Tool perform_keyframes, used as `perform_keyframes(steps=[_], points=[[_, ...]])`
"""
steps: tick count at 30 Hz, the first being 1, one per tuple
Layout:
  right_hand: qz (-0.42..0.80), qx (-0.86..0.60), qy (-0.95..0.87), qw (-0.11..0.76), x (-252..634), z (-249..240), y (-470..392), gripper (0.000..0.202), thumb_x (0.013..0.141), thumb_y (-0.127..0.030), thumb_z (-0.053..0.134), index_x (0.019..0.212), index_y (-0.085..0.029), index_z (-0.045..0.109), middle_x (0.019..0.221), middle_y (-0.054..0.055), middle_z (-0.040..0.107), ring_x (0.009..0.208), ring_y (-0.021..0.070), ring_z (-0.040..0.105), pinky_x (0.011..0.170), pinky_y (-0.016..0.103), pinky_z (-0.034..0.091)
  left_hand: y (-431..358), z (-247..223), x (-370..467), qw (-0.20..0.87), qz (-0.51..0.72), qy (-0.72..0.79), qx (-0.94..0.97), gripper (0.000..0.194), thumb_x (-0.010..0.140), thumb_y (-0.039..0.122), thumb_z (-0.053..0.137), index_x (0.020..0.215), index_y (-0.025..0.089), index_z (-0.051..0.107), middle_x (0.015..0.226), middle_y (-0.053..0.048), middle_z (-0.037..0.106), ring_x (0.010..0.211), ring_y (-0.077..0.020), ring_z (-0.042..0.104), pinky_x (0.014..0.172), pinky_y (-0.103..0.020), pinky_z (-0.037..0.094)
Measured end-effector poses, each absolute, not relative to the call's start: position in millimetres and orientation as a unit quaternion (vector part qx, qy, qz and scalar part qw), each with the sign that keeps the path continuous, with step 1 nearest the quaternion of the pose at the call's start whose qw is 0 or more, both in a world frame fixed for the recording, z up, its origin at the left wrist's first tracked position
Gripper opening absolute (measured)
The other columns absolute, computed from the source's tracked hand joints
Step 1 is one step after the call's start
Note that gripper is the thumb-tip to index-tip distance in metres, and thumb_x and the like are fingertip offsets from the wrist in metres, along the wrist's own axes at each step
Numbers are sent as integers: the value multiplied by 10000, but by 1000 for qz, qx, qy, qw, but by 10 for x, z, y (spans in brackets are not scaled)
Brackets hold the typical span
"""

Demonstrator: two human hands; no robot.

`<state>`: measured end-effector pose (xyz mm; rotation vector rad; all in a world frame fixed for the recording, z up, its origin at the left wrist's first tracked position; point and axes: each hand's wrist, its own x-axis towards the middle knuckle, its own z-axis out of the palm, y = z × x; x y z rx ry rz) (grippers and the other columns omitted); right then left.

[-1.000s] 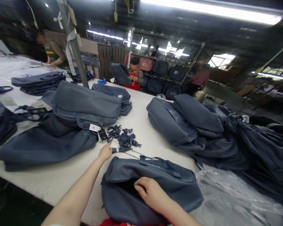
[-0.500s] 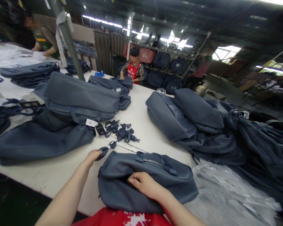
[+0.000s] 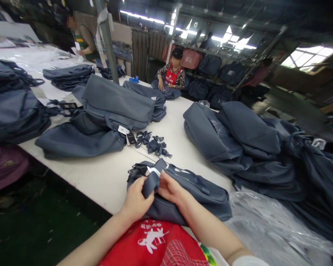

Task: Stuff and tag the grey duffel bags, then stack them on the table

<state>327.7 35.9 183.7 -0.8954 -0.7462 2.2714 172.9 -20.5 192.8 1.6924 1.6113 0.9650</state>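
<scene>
A folded navy shoulder strap (image 3: 150, 183) with a white band around it is up in front of the bag. My left hand (image 3: 138, 197) is closed around the strap's near loop. Against its right side, my right hand (image 3: 170, 187) has curled fingers that grip the bundle; the exact hold is partly hidden. Under both hands lies a navy duffel bag (image 3: 211, 201), its handles on top and its near side slumped. Beyond it, several more bundled straps (image 3: 156, 146) lie in a pile on the white table (image 3: 105, 177).
Stuffed navy bags (image 3: 116, 99) with hanging tags (image 3: 131, 139) lie at left. More bags (image 3: 249, 129) are heaped at right, above clear plastic sheets (image 3: 266, 225). Across the table a person in a red apron (image 3: 171, 77) handles a bag; another person (image 3: 86, 40) stands far left.
My left hand has brought the strap from the table left of the bag to above it. My right hand has left the bag's opening and met the strap. The view has shifted left.
</scene>
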Motion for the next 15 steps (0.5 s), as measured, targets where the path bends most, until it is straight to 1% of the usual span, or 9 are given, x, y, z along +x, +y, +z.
perform_keyframes(steps=[2, 4, 5, 6, 8, 10, 11, 13, 15], points=[[843, -337, -273, 317, 3231, 1847, 358, 445, 693, -453, 761, 990, -130, 685, 949, 90, 723, 904, 209, 660, 942, 370, 454, -379, 1770, 1848, 269, 327, 595, 683, 571, 750, 386, 625, 1249, 148, 483, 1249, -168, 568, 1165, -324, 546, 971, -478, 467], [832, -348, -292, 318, 3191, 1807, 380, 415, 664, -386, 798, 958, -114, 690, 887, 85, 730, 812, 191, 666, 890, 355, 479, -503, 1617, 1860, 244, 307, 595, 702, 771, 785, 459, 606, 1399, 110, 296, 1413, -222, 411, 1302, -337, 428, 1018, -493, 434], [825, -355, -302, 319, 3175, 1765, 406, 408, 658, -390, 802, 935, -111, 692, 863, 82, 730, 769, 182, 663, 863, 352, 488, -546, 1559, 1835, 235, 294, 598, 708, 797, 809, 478, 580, 1422, 96, 245, 1435, -236, 381, 1320, -333, 409, 1036, -500, 414], [816, -362, -314, 324, 3164, 1713, 445, 409, 654, -400, 803, 924, -113, 691, 851, 77, 729, 744, 176, 658, 847, 351, 492, -577, 1518, 1797, 227, 276, 599, 716, 776, 834, 491, 550, 1423, 87, 245, 1416, -241, 409, 1303, -329, 432, 1056, -515, 385], [788, -374, -354, 337, 3156, 1591, 560, 412, 653, -414, 799, 926, -127, 688, 855, 64, 727, 751, 174, 654, 853, 356, 487, -617, 1490, 1699, 227, 223, 587, 745, 667, 863, 517, 503, 1364, 98, 369, 1299, -219, 544, 1201, -325, 530, 1085, -558, 316], [755, -382, -411, 340, 3160, 1476, 714, 403, 663, -421, 787, 936, -142, 685, 869, 49, 724, 801, 177, 653, 890, 362, 470, -645, 1520, 1599, 257, 158, 554, 776, 509, 888, 535, 450, 1188, 138, 558, 1092, -163, 670, 1044, -306, 616, 1049, -557, 341], [742, -384, -436, 334, 3160, 1429, 796, 395, 667, -421, 782, 933, -147, 684, 868, 44, 722, 820, 178, 651, 903, 364, 463, -660, 1546, 1553, 279, 130, 540, 783, 463, 903, 535, 414, 1076, 158, 622, 994, -137, 697, 973, -292, 636, 999, -526, 393], [735, -384, -467, 308, 3147, 1370, 943, 380, 666, -417, 777, 916, -146, 682, 861, 40, 716, 822, 177, 649, 909, 368, 459, -697, 1601, 1475, 318, 100, 529, 780, 467, 930, 522, 349, 917, 186, 672, 871, -106, 708, 880, -265, 648, 874, -440, 471], [738, -385, -469, 294, 3107, 1365, 1036, 380, 652, -405, 783, 912, -147, 679, 852, 38, 712, 805, 172, 650, 899, 364, 466, -739, 1637, 1416, 336, 106, 531, 771, 478, 949, 496, 311, 913, 202, 685, 866, -92, 711, 860, -247, 644, 830, -400, 481]])
